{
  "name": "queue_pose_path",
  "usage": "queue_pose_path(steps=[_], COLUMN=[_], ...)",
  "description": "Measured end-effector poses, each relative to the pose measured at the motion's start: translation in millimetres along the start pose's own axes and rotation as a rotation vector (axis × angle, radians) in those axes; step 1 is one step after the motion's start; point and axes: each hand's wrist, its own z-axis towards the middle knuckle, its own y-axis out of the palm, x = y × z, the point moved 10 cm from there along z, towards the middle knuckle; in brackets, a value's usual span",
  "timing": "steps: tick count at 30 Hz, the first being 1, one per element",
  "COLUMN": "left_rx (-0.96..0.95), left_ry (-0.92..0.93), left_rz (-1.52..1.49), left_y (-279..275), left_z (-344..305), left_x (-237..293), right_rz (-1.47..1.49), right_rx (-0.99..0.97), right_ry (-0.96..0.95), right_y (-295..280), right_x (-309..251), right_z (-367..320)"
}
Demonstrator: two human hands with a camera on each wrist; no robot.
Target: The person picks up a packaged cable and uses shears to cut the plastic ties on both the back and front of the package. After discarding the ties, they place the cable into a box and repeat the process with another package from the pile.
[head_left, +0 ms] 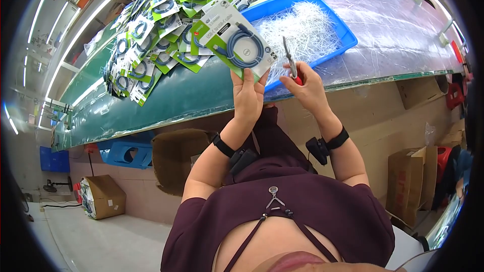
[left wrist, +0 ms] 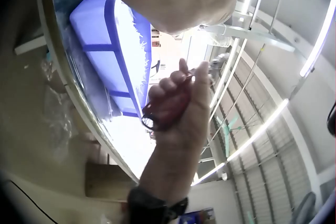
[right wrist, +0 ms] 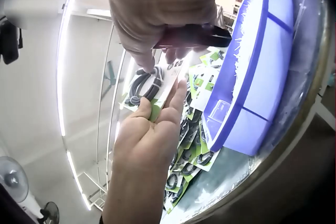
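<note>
Table point(head_left: 403, 30), perhaps film-covered, with blue tray point(head_left: 322, 61) and heaped cable packs point(head_left: 151, 35).

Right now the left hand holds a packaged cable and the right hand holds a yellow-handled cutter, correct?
The colour is wrong: the cutter in the right hand has red handles, per the left wrist view. The left hand holds the packaged cable.
</note>
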Motion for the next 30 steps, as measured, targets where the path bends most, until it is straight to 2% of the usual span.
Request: queue_pose_path(steps=[3, 8, 11, 14, 16, 18, 20, 22, 23, 25, 26, 28, 29, 30], left_rx=[-0.029, -0.033, -0.039, -0.121, -0.040, 0.102, 0.191, 0.335, 0.425, 0.566, 0.619, 0.709, 0.794, 0.877], left_ry=[-0.012, 0.007, 0.058, 0.089, 0.089, 0.059, 0.121, 0.213, 0.259, 0.291, 0.278, 0.097, 0.046, -0.014], left_rz=[0.025, 0.115, 0.151, 0.192, 0.147, 0.047, -0.026, 0.069, 0.179, 0.368, 0.441, 0.573, 0.858, 1.144], left_y=[5.5, 5.8, 3.5, 8.8, -4.3, -27.9, -55.8, -107.3, -137.4, -195.7, -222.8, -275.8, -312.3, -321.6], left_z=[-4.1, -8.7, -11.7, -9.9, -7.5, -9.2, -16.5, -39.4, -60.7, -118.5, -152.0, -218.5, -255.9, -274.4], left_x=[-5.6, -8.1, -3.3, 4.9, 16.5, 29.7, 65.4, 118.7, 147.3, 194.3, 210.1, 219.6, 229.5, 239.1], right_rz=[-0.060, -0.024, 0.263, 0.303, 0.323, 0.390, 0.420, 0.171, 0.048, -0.398, -0.461, -0.533, -0.539, -0.452], right_rx=[0.330, 0.212, 0.160, 0.154, 0.131, 0.083, 0.035, 0.111, 0.149, 0.275, 0.289, 0.314, 0.323, 0.294], right_ry=[-0.397, -0.254, -0.163, -0.168, -0.175, -0.142, -0.120, -0.213, -0.263, -0.374, -0.391, -0.383, -0.356, -0.343], right_y=[-13.4, 9.4, 19.1, 27.6, 38.6, 54.7, 66.4, 53.3, 45.5, 21.9, 11.5, -7.1, -17.1, -24.6], right_x=[-49.7, -28.2, -8.3, -8.8, -14.5, -20.1, -21.1, -23.7, -24.4, -13.5, -0.3, 10.5, 8.8, 12.4], right_z=[-0.5, 23.7, 31.7, 36.5, 40.9, 44.1, 51.0, 72.5, 82.6, 98.7, 103.7, 100.6, 93.2, 87.2])
